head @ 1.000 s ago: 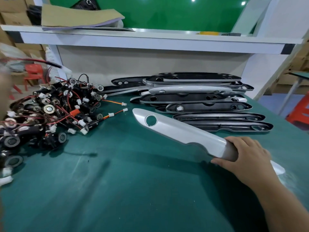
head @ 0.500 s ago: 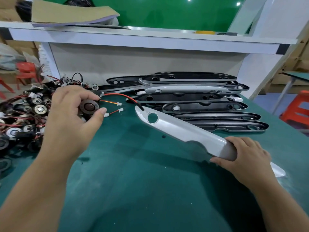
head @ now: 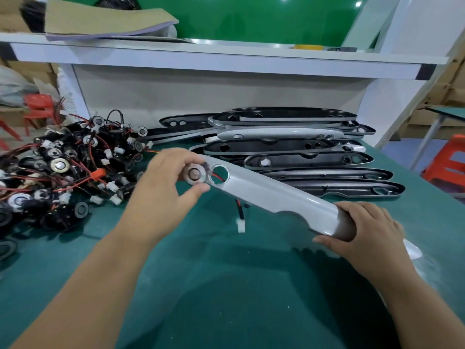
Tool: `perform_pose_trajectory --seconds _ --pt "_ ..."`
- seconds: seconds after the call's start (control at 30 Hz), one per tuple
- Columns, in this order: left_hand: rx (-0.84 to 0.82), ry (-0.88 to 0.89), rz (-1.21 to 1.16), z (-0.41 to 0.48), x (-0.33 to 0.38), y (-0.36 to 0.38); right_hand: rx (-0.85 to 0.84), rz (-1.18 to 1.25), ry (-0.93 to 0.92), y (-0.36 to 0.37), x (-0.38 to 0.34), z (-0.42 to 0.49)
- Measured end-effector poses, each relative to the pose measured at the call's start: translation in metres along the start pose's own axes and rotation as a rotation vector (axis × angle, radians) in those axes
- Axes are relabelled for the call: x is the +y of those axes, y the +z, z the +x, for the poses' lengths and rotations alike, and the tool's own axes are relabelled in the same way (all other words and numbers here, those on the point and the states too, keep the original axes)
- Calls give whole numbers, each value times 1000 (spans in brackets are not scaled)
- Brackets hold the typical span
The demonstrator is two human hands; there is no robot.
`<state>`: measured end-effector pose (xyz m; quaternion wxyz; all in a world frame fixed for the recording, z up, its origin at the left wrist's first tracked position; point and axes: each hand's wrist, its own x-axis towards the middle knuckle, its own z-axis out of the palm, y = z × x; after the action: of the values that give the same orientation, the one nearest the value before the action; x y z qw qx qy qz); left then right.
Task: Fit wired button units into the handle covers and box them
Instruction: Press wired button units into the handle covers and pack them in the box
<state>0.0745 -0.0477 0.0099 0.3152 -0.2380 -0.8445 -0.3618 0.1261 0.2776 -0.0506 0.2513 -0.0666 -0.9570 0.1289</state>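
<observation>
Left hand (head: 166, 187) pinches a button unit (head: 194, 173) beside the hole of the silver handle cover (head: 271, 197); right hand (head: 364, 233) grips its end

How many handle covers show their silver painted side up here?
2. One handle cover is held by the right hand; a second cover lies in the stack behind it. More may be hidden inside it.

Green-matted table (head: 226, 298) — heap of wired button units (head: 63, 172) left, handle covers (head: 302, 159) stacked behind
</observation>
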Motion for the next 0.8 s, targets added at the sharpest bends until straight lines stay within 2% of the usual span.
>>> perform_pose_trajectory --seconds 0.1,0.23,0.33,0.5,0.57,0.67,0.77,0.8 --pt "-56 -80 -138 0 5 17 60 -11 -29 -2 -1 -1" --pt "-37 -159 -206 -3 1 28 68 -45 -40 -4 -1 -1" --pt "-19 -174 -169 -5 -5 31 73 -13 -44 -4 -3 -1" --pt "-13 -90 93 -7 -10 34 70 -6 -75 -3 -4 -2" --pt "42 -113 67 -8 -12 31 69 18 -60 -4 -3 -2" --pt "109 -282 -174 -10 -18 23 65 49 -52 -6 -3 -3" --pt "56 -520 -679 -9 -27 19 33 51 -54 -6 -5 -3" --pt "20 -559 -765 -9 -29 20 22 45 -53 -6 -6 -3"
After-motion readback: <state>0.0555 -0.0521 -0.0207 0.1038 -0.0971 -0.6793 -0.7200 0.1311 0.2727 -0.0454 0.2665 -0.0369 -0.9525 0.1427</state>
